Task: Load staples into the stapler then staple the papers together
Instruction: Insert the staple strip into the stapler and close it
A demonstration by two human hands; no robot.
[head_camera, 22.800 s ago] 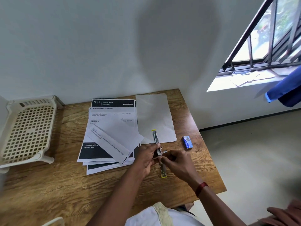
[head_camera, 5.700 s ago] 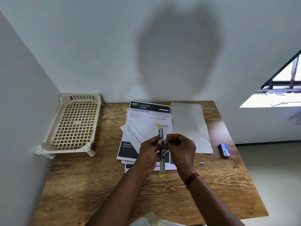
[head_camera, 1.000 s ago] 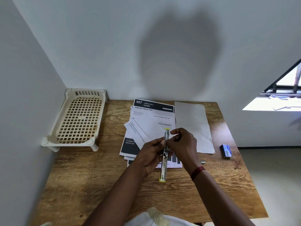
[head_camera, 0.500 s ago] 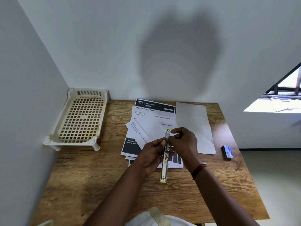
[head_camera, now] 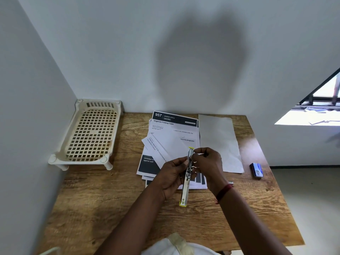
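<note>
Stapler [head_camera: 186, 183], opened flat, was held above the papers [head_camera: 174, 137]: left hand [head_camera: 172, 173] gripped its middle, right hand [head_camera: 207, 162] pinched at its far end, hardly shifted since a second earlier; loading seemingly unfinished.

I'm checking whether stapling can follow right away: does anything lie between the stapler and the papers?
Nothing visible does. The left hand and right hand hold the opened stapler over the near part of the printed papers. The blue staple box lies apart, at the right of the table.
</note>
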